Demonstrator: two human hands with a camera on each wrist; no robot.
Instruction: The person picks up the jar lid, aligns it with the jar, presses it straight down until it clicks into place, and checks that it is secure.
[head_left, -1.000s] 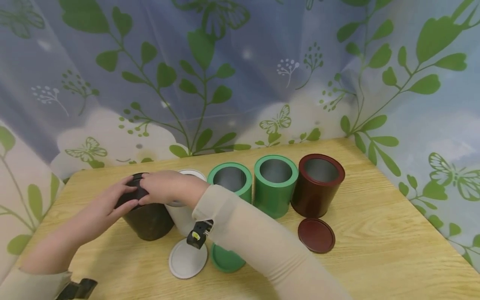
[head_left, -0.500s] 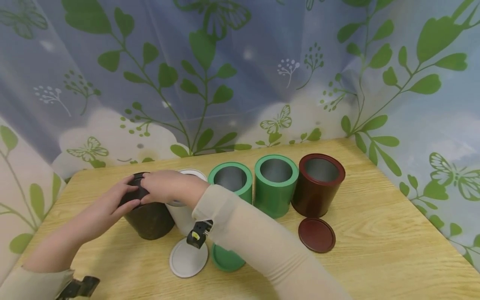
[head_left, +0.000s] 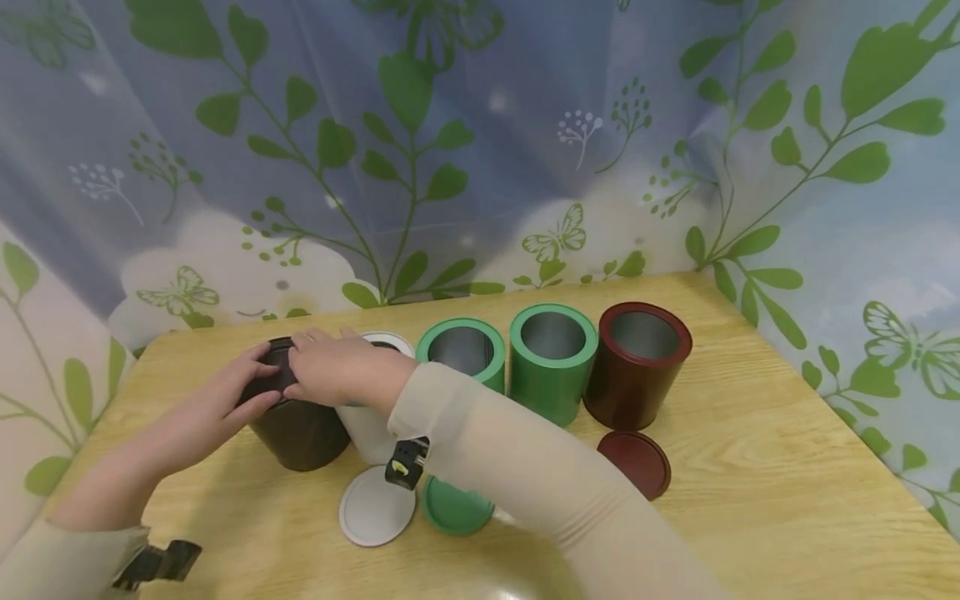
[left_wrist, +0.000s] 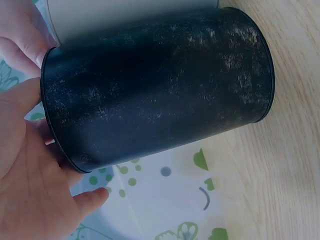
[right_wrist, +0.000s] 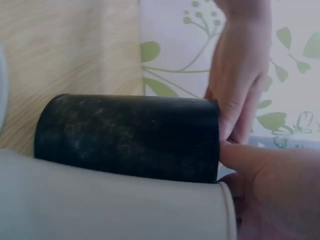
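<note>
Fingers of the left hand [head_left: 212,406] and right hand [head_left: 337,367] touch the top of the black can [head_left: 303,437]; gripping or pressing, I cannot tell. Behind that can runs the bench [head_left: 765,417] edge; close on its right stands a white can [head_left: 369,433]. Only wrist views show scuffs [left_wrist: 239,55] on the black can.

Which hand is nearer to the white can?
Right. The right hand reaches over the white can; the left hand is farther, at the black can's left side.

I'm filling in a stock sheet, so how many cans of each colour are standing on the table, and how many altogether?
Black can: 1
White can: 1
Green cans: 2
Dark red can: 1
Total: 5
</note>
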